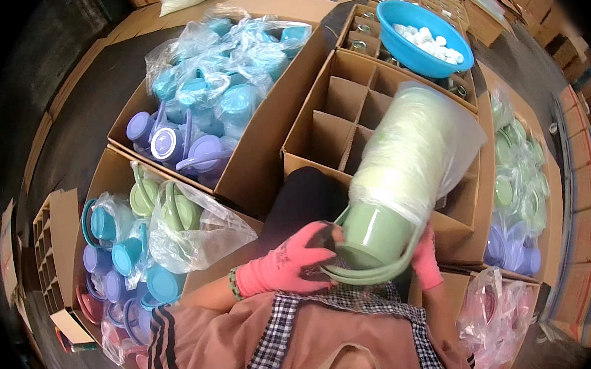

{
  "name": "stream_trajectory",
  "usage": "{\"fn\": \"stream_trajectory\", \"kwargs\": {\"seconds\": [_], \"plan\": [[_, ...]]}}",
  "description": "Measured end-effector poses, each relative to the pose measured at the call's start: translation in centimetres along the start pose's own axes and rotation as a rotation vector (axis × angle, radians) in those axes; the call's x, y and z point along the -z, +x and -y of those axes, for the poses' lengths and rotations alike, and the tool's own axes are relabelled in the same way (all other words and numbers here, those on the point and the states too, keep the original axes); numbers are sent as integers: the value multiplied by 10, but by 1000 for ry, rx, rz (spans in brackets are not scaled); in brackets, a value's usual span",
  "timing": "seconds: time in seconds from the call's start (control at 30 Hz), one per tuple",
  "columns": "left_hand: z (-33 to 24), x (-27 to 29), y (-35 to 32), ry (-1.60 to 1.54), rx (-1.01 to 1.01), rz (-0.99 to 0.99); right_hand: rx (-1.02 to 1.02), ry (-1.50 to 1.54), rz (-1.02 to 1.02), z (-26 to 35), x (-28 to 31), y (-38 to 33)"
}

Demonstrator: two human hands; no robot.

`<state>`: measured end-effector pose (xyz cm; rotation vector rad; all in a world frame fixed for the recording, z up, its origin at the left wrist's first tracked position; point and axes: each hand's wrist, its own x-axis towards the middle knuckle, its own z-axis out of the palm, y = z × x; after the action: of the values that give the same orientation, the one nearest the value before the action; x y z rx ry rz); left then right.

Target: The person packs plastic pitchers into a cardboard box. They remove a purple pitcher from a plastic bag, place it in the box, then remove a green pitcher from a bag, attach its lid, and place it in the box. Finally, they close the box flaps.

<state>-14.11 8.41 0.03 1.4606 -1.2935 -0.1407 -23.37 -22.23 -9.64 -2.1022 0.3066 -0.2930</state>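
Note:
A stack of pale green plastic buckets, partly sleeved in clear plastic film, lies tilted across a cardboard box with dividers. My left hand, in a pink glove, grips the bottom bucket by its base and handle. My right hand, also gloved in pink, holds the stack's other side from below. The stack's open end points away from me, over the box's compartments.
A box of bagged blue and purple lidded containers stands at the upper left. Another box of green, blue and purple tubs sits at the left. A blue basin of white caps rests at the back. More bagged tubs lie right.

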Motion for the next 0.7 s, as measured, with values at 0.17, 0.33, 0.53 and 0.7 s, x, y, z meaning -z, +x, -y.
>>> {"fn": "stream_trajectory", "kwargs": {"seconds": [0.17, 0.33, 0.53, 0.7], "plan": [[17, 8, -31, -458, 409, -223, 90, -474, -65, 44, -18, -6], [5, 0, -49, 8, 353, 5, 79, -330, -95, 96, -32, -26], [3, -7, -38, -262, 467, 93, 56, 0, 141, 104, -16, -50], [-4, -20, -8, -145, 400, 228, -136, 247, 781, 163, -28, -32]]}}
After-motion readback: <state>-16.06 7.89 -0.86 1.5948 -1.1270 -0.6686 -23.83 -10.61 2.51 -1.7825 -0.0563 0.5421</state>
